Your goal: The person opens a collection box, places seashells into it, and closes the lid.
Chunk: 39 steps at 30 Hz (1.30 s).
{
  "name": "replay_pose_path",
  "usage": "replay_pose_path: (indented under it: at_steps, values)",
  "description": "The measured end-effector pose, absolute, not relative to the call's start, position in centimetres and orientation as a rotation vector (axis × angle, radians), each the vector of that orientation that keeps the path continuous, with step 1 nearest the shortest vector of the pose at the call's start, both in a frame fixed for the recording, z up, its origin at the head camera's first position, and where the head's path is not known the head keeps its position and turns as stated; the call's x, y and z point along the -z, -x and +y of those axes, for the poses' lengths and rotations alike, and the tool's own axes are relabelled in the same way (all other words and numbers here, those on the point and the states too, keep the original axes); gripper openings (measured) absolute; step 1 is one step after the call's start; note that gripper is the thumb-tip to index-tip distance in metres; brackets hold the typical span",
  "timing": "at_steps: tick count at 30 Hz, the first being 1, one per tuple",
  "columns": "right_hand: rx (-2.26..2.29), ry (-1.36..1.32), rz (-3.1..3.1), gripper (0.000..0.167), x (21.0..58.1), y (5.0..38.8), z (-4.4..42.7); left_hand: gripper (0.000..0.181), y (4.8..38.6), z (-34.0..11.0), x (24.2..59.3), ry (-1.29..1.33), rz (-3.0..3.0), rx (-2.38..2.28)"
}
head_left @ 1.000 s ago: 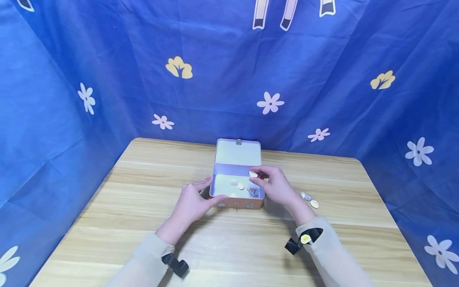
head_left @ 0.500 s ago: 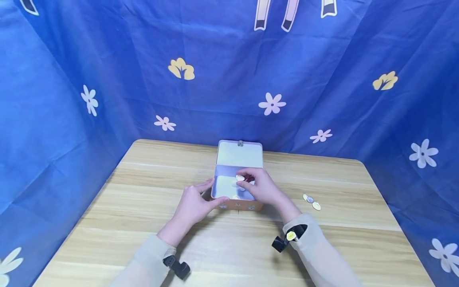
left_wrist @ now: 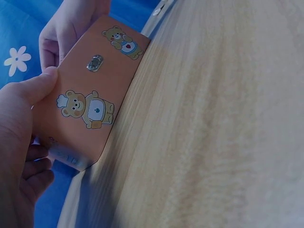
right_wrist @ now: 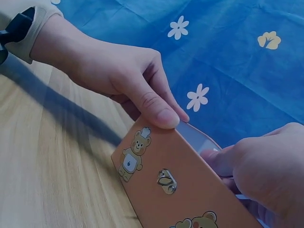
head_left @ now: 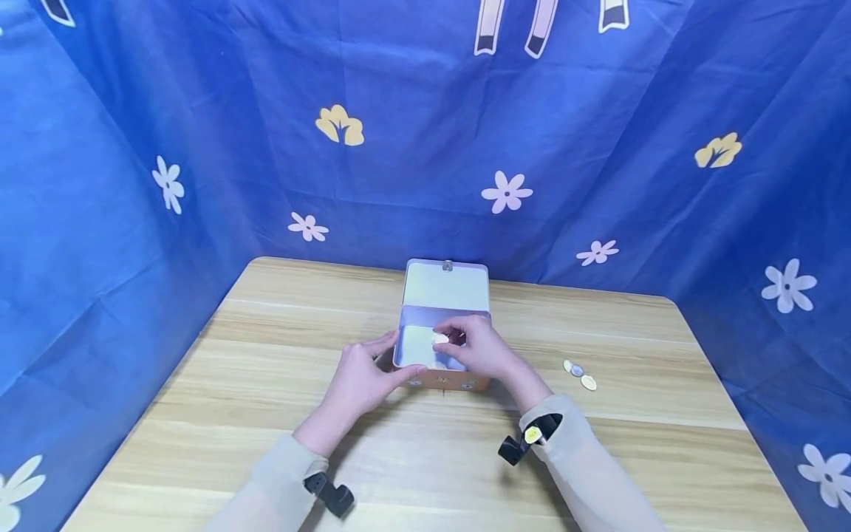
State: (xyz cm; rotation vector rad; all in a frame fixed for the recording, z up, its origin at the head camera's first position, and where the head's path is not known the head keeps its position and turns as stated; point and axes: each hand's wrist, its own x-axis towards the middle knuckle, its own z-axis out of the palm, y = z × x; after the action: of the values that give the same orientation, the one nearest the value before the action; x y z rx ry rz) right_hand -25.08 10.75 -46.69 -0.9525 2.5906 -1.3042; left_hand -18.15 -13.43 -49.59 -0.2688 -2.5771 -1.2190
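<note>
A small orange tin box (head_left: 452,380) with bear pictures and a metal clasp (right_wrist: 166,181) on its front stands on the table, lid (head_left: 446,287) raised at the back. My left hand (head_left: 362,377) grips its front left corner, thumb over the front rim (left_wrist: 45,81) and fingers along the left side. Inside the box, low over its pale floor (head_left: 415,346), my right hand (head_left: 484,349) pinches a small white oval piece (head_left: 441,338) between thumb and fingertips. That hand hides much of the box's right interior.
Several small flat oval pieces lie right of the box: a white one (head_left: 567,366), a bluish grey one (head_left: 577,371) and a cream one (head_left: 588,383). Blue patterned cloth (head_left: 412,162) hangs behind and beside the wooden table (head_left: 299,310).
My right hand has moved left and down into the box, carrying the white oval piece from the right side toward the middle. My left hand keeps its grip on the corner.
</note>
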Motion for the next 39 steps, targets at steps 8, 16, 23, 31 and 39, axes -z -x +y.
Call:
replay_pose_path:
  at_steps: [8,16,23,31,39]
  values:
    - [1.312,0.940,2.559,0.028,46.7,25.1,10.6,0.092,18.3,-13.5,49.6,0.274,-2.580,1.198]
    - [1.333,0.932,2.557,0.030,46.7,25.3,10.6,0.090,18.5,-13.7,49.4,0.288,-2.575,1.214]
    - [1.468,0.953,2.548,0.027,46.2,25.1,10.9,0.092,18.5,-13.7,49.2,0.277,-2.591,1.218]
    - [1.521,0.914,2.602,0.027,45.0,24.4,13.1,0.098,18.5,-13.6,49.5,0.273,-2.597,1.216]
    - [1.574,0.875,2.670,0.027,44.6,24.1,17.1,0.098,18.4,-13.6,49.5,0.257,-2.596,1.238]
